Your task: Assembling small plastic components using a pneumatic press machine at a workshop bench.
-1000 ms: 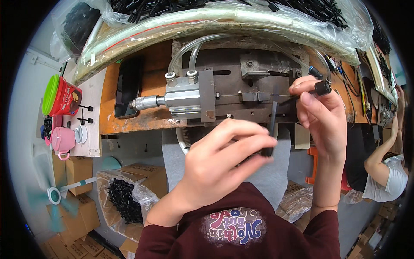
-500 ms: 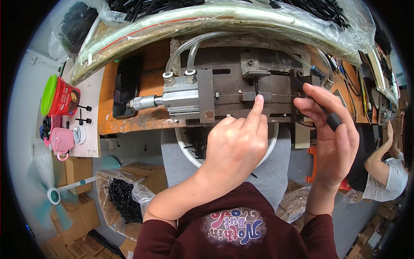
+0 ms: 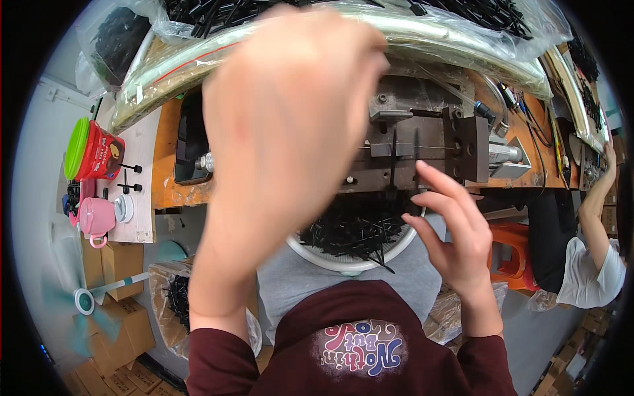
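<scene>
My left hand (image 3: 290,119) is raised close to the camera, blurred, with its back toward me. It covers the left part of a dark metal fixture (image 3: 429,145) on the orange bench, and what it holds is hidden. Two thin black strips (image 3: 394,162) stand upright in the fixture's slot. My right hand (image 3: 456,231) hovers at the fixture's front edge with fingers spread and nothing in them. Below it a white bowl (image 3: 350,265) on my lap holds several black plastic pieces (image 3: 356,228).
A red canister with a green lid (image 3: 92,148) and a pink cup (image 3: 96,218) stand on the left shelf. Clear bags of black parts (image 3: 462,33) lie along the back. Cardboard boxes (image 3: 112,264), an orange stool (image 3: 508,257) and another person (image 3: 594,264) surround the bench.
My left hand has lifted off the fixture and swung up toward the camera. My right hand has come down to the fixture's front, fingers now spread, the black piece no longer in them.
</scene>
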`<state>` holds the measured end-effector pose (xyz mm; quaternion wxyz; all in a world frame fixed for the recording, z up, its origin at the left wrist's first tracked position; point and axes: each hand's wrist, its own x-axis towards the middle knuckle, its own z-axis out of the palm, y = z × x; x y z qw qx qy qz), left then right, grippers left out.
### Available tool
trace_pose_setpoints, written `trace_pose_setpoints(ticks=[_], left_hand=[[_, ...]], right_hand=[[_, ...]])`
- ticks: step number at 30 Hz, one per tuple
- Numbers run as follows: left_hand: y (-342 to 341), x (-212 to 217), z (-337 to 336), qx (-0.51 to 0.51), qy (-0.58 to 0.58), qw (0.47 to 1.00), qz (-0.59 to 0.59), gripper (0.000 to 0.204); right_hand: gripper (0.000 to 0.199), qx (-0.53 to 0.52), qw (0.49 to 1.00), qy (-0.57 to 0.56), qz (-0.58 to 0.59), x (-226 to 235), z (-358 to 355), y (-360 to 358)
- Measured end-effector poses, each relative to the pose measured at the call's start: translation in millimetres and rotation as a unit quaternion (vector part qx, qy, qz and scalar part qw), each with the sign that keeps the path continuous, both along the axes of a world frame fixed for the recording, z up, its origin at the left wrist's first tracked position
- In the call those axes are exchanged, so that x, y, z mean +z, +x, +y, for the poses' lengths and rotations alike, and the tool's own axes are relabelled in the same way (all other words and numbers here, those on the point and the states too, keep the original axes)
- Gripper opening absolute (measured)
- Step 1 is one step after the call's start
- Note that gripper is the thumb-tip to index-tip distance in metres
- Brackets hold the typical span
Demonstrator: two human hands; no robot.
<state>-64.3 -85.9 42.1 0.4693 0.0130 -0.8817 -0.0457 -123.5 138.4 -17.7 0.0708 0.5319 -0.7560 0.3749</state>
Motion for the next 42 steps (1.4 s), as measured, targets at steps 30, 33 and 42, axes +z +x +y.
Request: trace_pose_setpoints(ticks=[30, 33, 42], left_hand=[[59.5, -48.0, 68.7, -0.088, 0.182, 0.965, -0.164, 0.028], [54.8, -69.5, 78.5, -0.066, 0.131, 0.974, -0.171, 0.027], [38.1, -71.8, 79.0, -0.019, 0.074, 0.975, -0.208, 0.025]], right_hand=[[0.017, -0.093, 0.977, -0.092, 0.171, 81.7, -112.9, -102.4], [0.017, -0.065, 0.994, -0.028, 0.080, 80.6, -125.2, -122.3], [0.021, 0.051, 0.997, 0.005, 0.053, 93.8, -97.8, -98.8]])
